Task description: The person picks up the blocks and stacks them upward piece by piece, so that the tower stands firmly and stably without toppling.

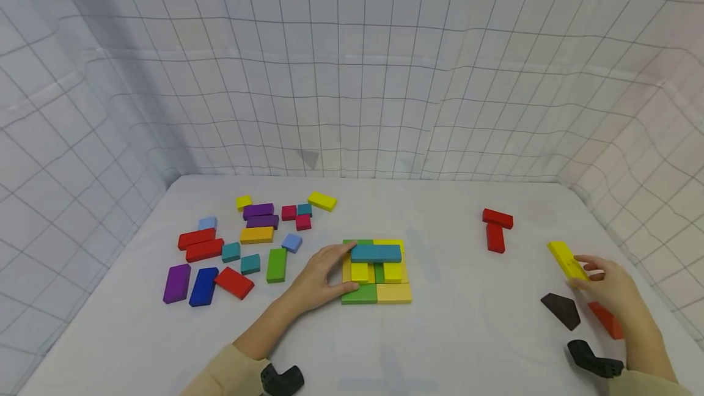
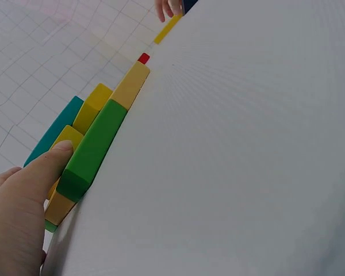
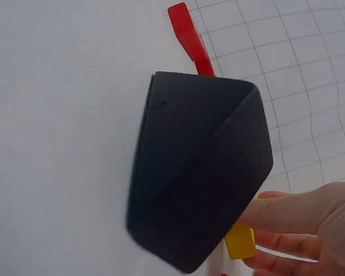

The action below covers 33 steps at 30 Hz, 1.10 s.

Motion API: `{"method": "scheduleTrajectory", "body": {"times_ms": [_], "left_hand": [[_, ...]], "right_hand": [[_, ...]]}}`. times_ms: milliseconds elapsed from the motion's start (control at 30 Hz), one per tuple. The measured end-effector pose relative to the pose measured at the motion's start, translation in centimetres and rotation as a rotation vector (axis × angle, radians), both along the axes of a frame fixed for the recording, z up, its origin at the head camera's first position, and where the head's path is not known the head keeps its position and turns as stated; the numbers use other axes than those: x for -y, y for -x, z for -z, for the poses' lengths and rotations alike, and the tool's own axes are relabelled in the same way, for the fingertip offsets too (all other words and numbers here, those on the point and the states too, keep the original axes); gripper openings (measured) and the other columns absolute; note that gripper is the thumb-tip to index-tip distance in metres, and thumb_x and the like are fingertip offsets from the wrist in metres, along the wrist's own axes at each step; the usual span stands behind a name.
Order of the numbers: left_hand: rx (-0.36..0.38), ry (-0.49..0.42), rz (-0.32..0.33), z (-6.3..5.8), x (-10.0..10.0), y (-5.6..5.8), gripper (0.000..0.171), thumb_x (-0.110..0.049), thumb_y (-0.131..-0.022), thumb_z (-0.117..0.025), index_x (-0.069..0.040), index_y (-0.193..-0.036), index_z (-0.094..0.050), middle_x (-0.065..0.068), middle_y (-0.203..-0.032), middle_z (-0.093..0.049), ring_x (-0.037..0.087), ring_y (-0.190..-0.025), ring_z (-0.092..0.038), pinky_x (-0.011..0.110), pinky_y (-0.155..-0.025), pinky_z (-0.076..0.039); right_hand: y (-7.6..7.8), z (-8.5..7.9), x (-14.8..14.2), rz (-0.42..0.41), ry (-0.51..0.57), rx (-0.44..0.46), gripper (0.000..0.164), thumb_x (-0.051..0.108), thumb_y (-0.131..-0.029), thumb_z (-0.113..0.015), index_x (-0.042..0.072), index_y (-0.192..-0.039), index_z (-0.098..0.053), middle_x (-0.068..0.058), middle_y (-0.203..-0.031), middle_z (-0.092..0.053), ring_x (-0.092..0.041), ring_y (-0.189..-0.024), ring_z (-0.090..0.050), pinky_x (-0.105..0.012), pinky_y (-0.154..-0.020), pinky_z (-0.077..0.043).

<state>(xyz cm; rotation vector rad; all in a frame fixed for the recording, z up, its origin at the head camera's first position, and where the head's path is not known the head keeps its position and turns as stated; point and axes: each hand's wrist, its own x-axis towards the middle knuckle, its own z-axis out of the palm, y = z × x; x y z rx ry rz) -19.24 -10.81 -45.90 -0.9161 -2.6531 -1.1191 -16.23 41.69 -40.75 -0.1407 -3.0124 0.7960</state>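
My left hand (image 1: 321, 277) grips the left side of a low stack of blocks, its thumb (image 2: 52, 164) against a small yellow block (image 2: 69, 135) and its index finger by the end of the teal block (image 1: 376, 253) on top. Green blocks (image 1: 359, 294) and tan blocks (image 1: 393, 293) form the lower layer. Far to the right, my right hand (image 1: 610, 286) pinches a long yellow block (image 1: 563, 256) between thumb and fingers. A dark angular block (image 3: 201, 167) lies close by and hides part of that yellow block in the right wrist view.
Loose blocks in several colours lie on the left, among them a purple block (image 1: 176, 283), a blue block (image 1: 204, 286) and a green block (image 1: 277, 265). Two red blocks (image 1: 495, 238) touch at the back right. Another red block (image 1: 607, 320) lies beside my right wrist. White grid-patterned cloth (image 1: 352, 78) encloses the table.
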Motion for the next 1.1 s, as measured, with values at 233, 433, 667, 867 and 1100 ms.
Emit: {"method": "scheduleTrajectory", "body": {"times_ms": [233, 433, 667, 867, 1100], "left_hand": [[0.009, 0.004, -0.001, 0.0, 0.0, 0.0, 0.074, -0.040, -0.080, -0.068, -0.019, -0.142, -0.034, 0.004, -0.137, -0.045, 0.025, -0.125, -0.038, 0.050, -0.103, -0.030], [0.014, 0.003, -0.002, -0.1, 0.0, -0.1, 0.073, -0.040, -0.080, -0.068, -0.018, -0.141, -0.035, 0.004, -0.137, -0.045, 0.026, -0.126, -0.038, 0.051, -0.103, -0.030], [0.013, 0.010, -0.006, -0.2, 0.0, -0.1, 0.073, -0.041, -0.080, -0.067, -0.019, -0.142, -0.035, 0.004, -0.137, -0.045, 0.026, -0.126, -0.038, 0.050, -0.103, -0.031], [0.017, 0.007, -0.009, -0.2, 0.1, -0.1, 0.073, -0.041, -0.080, -0.067, -0.020, -0.142, -0.034, 0.004, -0.137, -0.044, 0.025, -0.126, -0.038, 0.050, -0.103, -0.031], [0.019, 0.009, -0.002, -0.2, 0.0, -0.1, 0.073, -0.040, -0.080, -0.067, -0.019, -0.142, -0.034, 0.004, -0.138, -0.044, 0.026, -0.126, -0.038, 0.050, -0.103, -0.031]], "right_hand": [[-0.2, 0.5, -0.4, 0.029, -0.016, 0.016, 0.056, 0.021, -0.081, -0.068, -0.011, -0.122, -0.046, -0.039, -0.109, -0.048, -0.049, -0.092, -0.051, -0.047, -0.067, -0.051], [-0.1, 0.2, 0.7, 0.055, -0.046, -0.093, 0.044, 0.014, -0.085, -0.062, -0.009, -0.120, -0.050, -0.036, -0.109, -0.051, -0.047, -0.091, -0.052, -0.043, -0.063, -0.051], [0.5, -2.9, 6.1, -0.158, 0.054, -0.286, 0.038, 0.011, -0.085, -0.065, -0.003, -0.119, -0.056, -0.027, -0.109, -0.057, -0.006, -0.086, -0.058, -0.007, -0.062, -0.046], [1.8, -3.4, 13.1, -0.507, 0.121, -0.443, 0.039, -0.006, -0.072, -0.072, 0.000, -0.110, -0.062, -0.013, -0.102, -0.063, -0.001, -0.084, -0.053, -0.010, -0.073, -0.047], [2.1, -2.9, 20.2, -0.710, 0.171, -0.288, 0.039, -0.002, -0.075, -0.071, 0.009, -0.112, -0.063, -0.002, -0.108, -0.062, -0.014, -0.093, -0.057, -0.035, -0.077, -0.052]]}}
